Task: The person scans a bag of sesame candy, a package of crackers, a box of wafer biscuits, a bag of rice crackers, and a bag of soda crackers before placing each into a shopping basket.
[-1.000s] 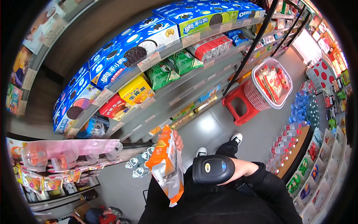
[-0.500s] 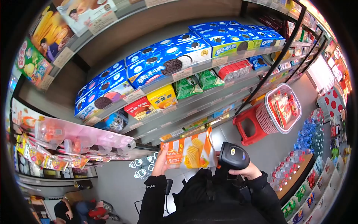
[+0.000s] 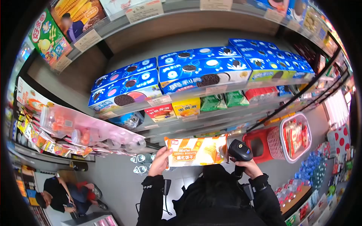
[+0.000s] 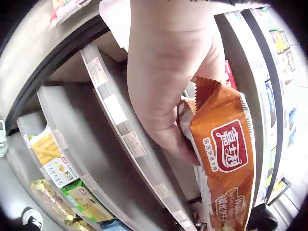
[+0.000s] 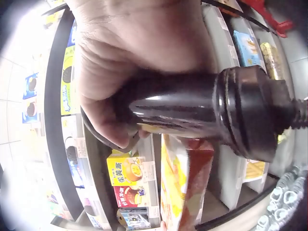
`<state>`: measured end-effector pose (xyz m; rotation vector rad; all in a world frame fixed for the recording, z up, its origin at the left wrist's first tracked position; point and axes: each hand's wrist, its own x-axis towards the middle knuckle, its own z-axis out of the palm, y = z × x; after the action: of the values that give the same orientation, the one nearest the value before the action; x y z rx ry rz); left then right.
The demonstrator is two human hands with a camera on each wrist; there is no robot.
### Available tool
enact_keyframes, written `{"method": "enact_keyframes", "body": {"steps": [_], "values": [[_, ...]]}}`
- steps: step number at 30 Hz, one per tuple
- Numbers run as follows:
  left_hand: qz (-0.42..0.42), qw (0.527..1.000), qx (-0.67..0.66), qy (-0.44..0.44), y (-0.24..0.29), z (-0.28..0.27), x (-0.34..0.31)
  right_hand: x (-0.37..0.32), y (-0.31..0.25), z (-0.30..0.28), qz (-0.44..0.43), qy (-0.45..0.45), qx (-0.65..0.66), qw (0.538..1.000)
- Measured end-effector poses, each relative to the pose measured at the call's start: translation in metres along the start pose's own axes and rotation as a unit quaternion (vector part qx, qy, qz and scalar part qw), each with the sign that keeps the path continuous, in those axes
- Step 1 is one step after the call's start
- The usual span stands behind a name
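Grey shelving (image 3: 196,30) filled the upper part of the head view, arching from ten o'clock through twelve to two. At eight o'clock was another person (image 3: 56,194) in a black top. Just past three o'clock stood a red stool (image 3: 264,157), and right beside it a pale pink basket (image 3: 279,145) filled with packaged goods. Near twelve o'clock, a stacked row of blue biscuit boxes (image 3: 203,75) ran along one shelf.

Close to the centre, towards six o'clock, an orange-and-white wafer packet (image 3: 198,151) was held up in front of the shelves, its printed face towards the head camera. At the packet's three o'clock end was a black handheld scanner (image 3: 241,150), its head just beside the wrapper; whether the two touched could not be told.

At the packet's nine o'clock end, the left hand (image 3: 160,162) gripped the wrapper, thumb over the printed front. At the scanner's five o'clock, the right hand (image 3: 250,167) was wrapped round its handle.

Smaller, on the shelf below the blue boxes, a yellow box (image 3: 186,107) stood at twelve o'clock with a red box (image 3: 160,112) beside it, on its nine o'clock side.
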<state>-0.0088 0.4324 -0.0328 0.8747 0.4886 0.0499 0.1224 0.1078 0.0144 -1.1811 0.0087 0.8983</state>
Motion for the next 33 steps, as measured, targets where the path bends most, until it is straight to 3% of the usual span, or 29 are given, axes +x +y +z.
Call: {"method": "enact_keyframes", "body": {"steps": [7, 11, 13, 17, 19, 21, 23, 25, 26, 29, 32, 33], "values": [[0.008, 0.999, -0.01, 0.048, 0.019, 0.001, 0.053, 0.085, -0.019, -0.005, 0.026, -0.054, -0.129, 0.99], [0.001, 0.997, 0.006, 0.08, 0.026, -0.002, 0.078, 0.108, -0.029, 0.002, -0.011, -0.072, -0.304, 0.95], [0.0, 0.992, -0.014, 0.122, 0.017, -0.015, 0.093, 0.121, -0.029, 0.0, -0.059, -0.096, -0.362, 0.925], [0.024, 0.994, -0.061, 0.089, -0.024, -0.073, 0.136, 0.14, -0.027, -0.005, -0.089, -0.143, -0.356, 0.919], [0.042, 0.991, -0.013, 0.129, -0.023, -0.075, 0.138, 0.143, -0.042, 0.007, -0.134, -0.185, -0.433, 0.872], [0.049, 0.994, 0.003, 0.096, -0.036, -0.101, 0.144, 0.147, -0.046, 0.008, -0.105, -0.219, -0.425, 0.872], [0.057, 0.991, 0.022, 0.122, -0.037, -0.104, 0.142, 0.156, -0.043, 0.001, -0.105, -0.242, -0.442, 0.857], [0.079, 0.929, 0.304, 0.196, 0.001, -0.064, 0.128, 0.162, -0.044, 0.001, -0.149, -0.272, -0.508, 0.804], [0.083, 0.929, 0.298, 0.203, 0.003, -0.063, 0.131, 0.165, -0.046, 0.002, -0.149, -0.279, -0.511, 0.799], [0.161, 0.858, 0.429, 0.233, -0.001, -0.064, 0.132, 0.165, -0.049, 0.006, -0.175, -0.287, -0.563, 0.755], [0.231, 0.761, 0.553, 0.248, -0.002, -0.062, 0.137, 0.164, -0.049, 0.008, -0.166, -0.262, -0.529, 0.79], [0.232, 0.761, 0.551, 0.252, 0.004, -0.052, 0.132, 0.166, -0.047, 0.006, -0.166, -0.265, -0.531, 0.787]]}}
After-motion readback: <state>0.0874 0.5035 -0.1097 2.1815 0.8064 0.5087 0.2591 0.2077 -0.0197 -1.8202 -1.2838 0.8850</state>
